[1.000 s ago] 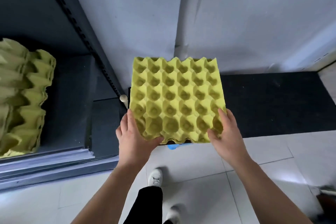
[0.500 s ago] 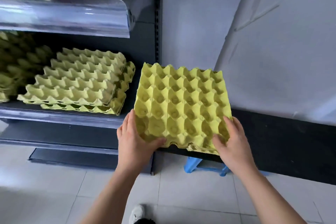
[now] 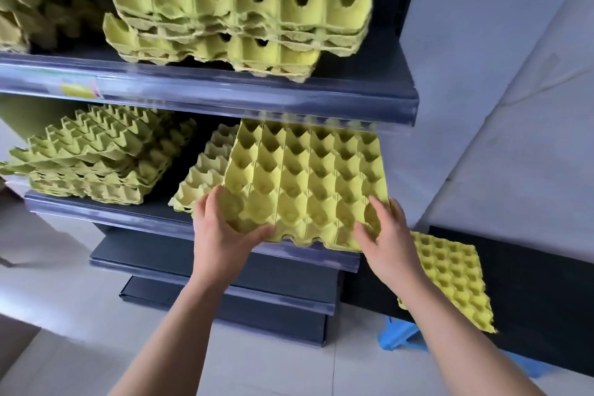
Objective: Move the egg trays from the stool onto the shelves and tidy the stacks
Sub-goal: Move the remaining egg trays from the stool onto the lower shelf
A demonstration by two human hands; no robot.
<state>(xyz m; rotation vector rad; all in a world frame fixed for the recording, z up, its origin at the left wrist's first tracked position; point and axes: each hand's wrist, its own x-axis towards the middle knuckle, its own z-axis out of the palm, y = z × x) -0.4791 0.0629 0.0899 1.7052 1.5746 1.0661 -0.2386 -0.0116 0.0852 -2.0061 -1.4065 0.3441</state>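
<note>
The egg tray is being held cups-up at the middle of the view, tilted so that its far edge is being presented just beneath the front strip of the upper shelf at 12 o'clock. Its near left corner is being gripped by the left hand at 7 o'clock of the tray, with the thumb lying on the upper face along the near edge and the fingers wrapped round the left edge. Its near right corner is being gripped by the right hand at 5 o'clock of the tray, with the curled fingers being pressed into the cups. A low stack is being partly covered by the held tray at its 9 o'clock side; whether the two are touching cannot be told. This stack is being carried by the middle shelf, and a second, uneven stack is being carried further out at 9 o'clock, apart from the first. A tall, misaligned stack is being borne by the upper shelf at 12 o'clock. At 4 o'clock of the held tray, further trays are being supported on the blue stool, beside the shelf unit and in front of the grey wall. The stool is being supported by the tiled floor.
</note>
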